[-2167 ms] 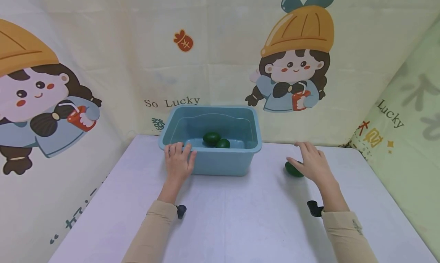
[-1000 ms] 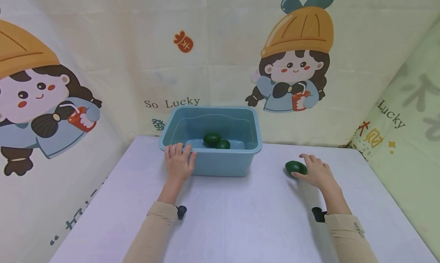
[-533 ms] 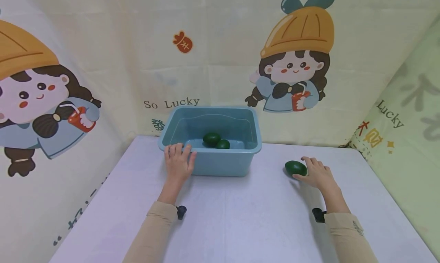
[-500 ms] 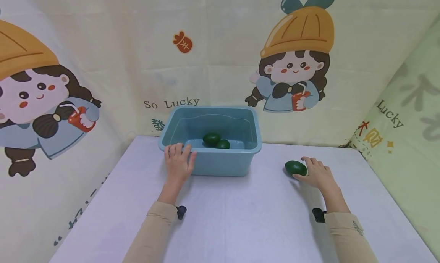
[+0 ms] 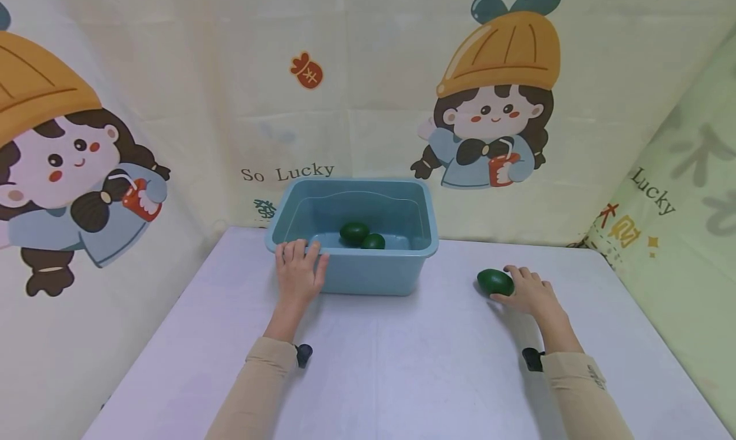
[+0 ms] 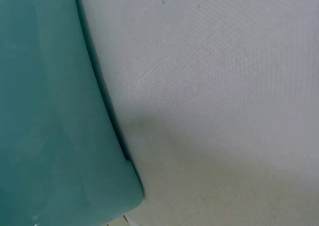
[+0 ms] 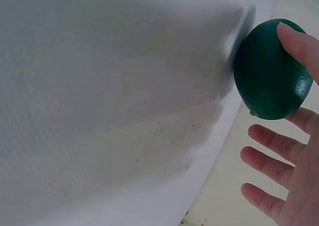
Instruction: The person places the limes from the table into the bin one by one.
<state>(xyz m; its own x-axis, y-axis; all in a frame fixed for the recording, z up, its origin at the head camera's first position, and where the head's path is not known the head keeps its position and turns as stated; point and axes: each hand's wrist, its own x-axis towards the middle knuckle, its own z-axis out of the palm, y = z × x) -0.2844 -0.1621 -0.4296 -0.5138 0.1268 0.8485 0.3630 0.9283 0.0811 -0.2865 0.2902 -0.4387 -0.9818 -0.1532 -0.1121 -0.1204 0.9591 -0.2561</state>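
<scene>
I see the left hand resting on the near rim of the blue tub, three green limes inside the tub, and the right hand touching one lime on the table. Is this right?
Not quite: the blue tub holds two limes, not three, as the head view shows. The rest stands: the left hand rests on its near rim, and the right hand touches one lime on the table.

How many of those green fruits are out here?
3. Two lie side by side inside the blue tub: one fruit and a second fruit. A third fruit sits on the table, touched by the right hand. More may be hidden behind the tub's near wall.
</scene>
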